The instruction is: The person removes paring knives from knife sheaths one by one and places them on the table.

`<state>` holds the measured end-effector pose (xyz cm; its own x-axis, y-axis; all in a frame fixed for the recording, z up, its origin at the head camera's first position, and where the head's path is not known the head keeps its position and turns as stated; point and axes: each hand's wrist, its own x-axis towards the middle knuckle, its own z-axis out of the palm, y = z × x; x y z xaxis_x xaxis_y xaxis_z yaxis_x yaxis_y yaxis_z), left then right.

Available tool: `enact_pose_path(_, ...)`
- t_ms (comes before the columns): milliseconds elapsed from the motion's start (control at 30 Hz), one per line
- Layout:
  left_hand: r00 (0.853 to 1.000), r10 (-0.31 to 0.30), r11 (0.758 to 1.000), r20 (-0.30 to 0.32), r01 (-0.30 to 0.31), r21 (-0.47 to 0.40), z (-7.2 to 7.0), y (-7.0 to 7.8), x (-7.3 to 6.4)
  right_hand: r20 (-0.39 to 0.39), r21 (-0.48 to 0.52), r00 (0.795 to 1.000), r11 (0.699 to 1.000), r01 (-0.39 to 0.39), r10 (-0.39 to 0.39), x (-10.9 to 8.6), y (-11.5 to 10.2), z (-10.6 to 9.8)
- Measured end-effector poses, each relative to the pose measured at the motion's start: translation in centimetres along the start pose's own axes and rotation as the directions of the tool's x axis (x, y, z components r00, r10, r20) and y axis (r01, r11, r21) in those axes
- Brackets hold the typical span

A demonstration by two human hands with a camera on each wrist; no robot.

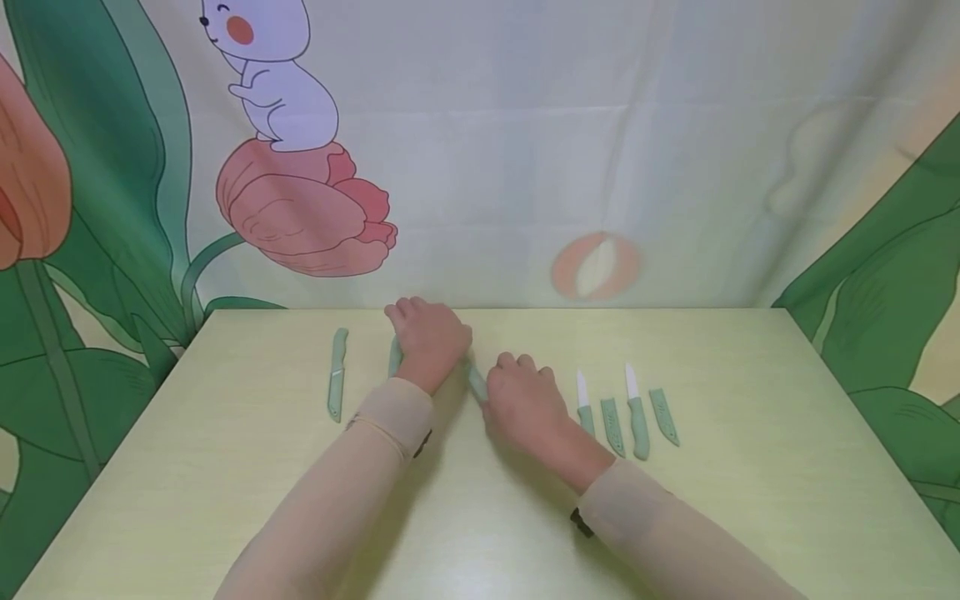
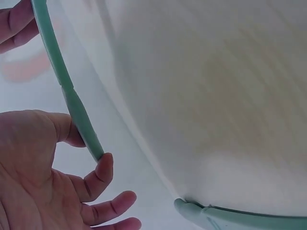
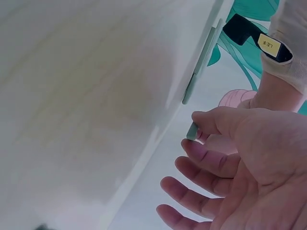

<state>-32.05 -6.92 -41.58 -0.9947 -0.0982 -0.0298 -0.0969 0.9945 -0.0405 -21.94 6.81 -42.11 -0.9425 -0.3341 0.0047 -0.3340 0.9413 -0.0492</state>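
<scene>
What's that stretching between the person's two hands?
A slim green knife, apparently sheathed, spans the gap: the left hand pinches one end, the right hand holds the other. The left wrist view shows it best.

Across the top of your head view hangs a pale printed cloth (image 1: 480, 167): a white cartoon animal (image 1: 292, 108) on a pink tulip (image 1: 292, 208) at upper left, an orange tulip (image 1: 37, 167) at the left edge, green leaves (image 1: 892, 292) down both sides. Your light yellow bench (image 1: 480, 533) spans the lower half.
</scene>
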Motion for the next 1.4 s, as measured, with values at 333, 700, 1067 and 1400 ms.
enact_pose_path(333, 0.999, -0.031, 0.972, -0.011, 0.028, -0.233, -1.8, -0.7, -1.2, -0.043, 0.053, 0.999, 0.999, 0.000, 0.003, -0.8, 1.3, -1.0)
enact_pose_path(700, 0.998, -0.058, 0.888, -0.007, 0.048, -0.458, -2.2, -1.4, -2.8, -0.122, 0.107, 0.992, 0.994, 0.019, -0.006, -1.8, 2.8, -1.6)
enact_pose_path(1067, 1.000, -0.026, 0.721, 0.006, 0.024, -0.692, -2.3, -2.3, -4.1, -0.181, 0.187, 0.983, 0.982, 0.034, 0.001, -3.0, 4.4, -1.8)
enact_pose_path(1400, 0.999, 0.000, 0.567, 0.036, 0.030, -0.823, -2.2, -2.9, -5.9, -0.248, 0.241, 0.969, 0.967, 0.080, -0.019, -4.0, 6.0, -2.0)
